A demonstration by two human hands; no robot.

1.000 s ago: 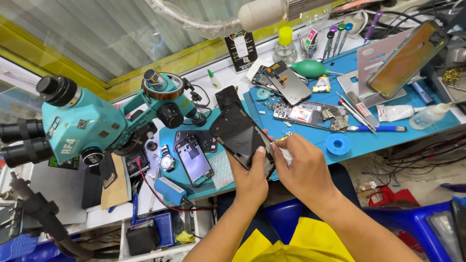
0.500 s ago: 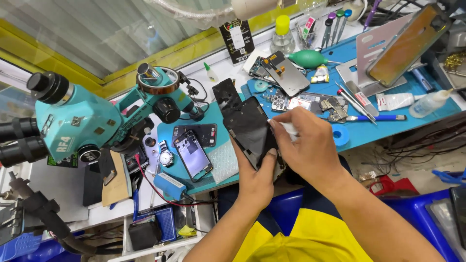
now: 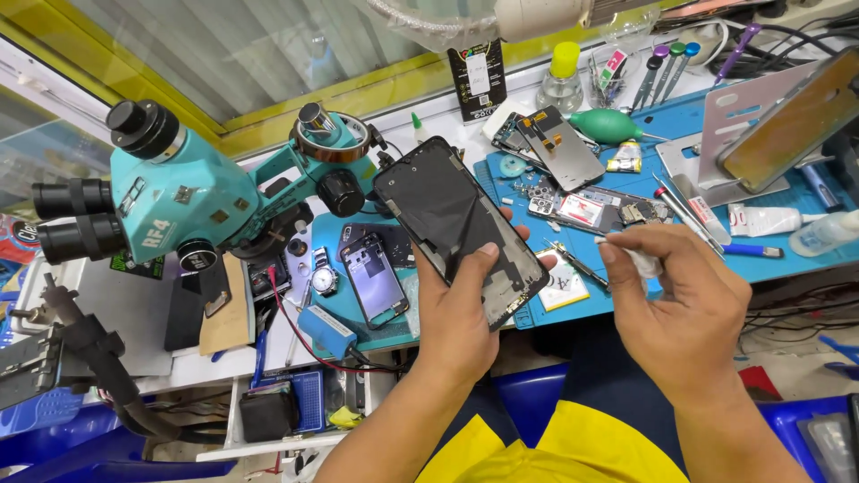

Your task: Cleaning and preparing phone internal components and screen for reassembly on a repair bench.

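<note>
Mid-frame, the left hand [image 3: 456, 313] grips the dark phone panel [image 3: 461, 231] while the right hand [image 3: 671, 309] pinches a white swab [image 3: 633, 258] beside it: cleaning step, calling for careful wiping along the panel's edge.

Black phone screen panel [image 3: 458, 228], tilted, held above the bench; small white wad [image 3: 641, 260].

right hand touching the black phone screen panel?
Apart. Head view shows blue mat between the right hand, pinching a small white piece, and the panel held by the left hand.
</note>
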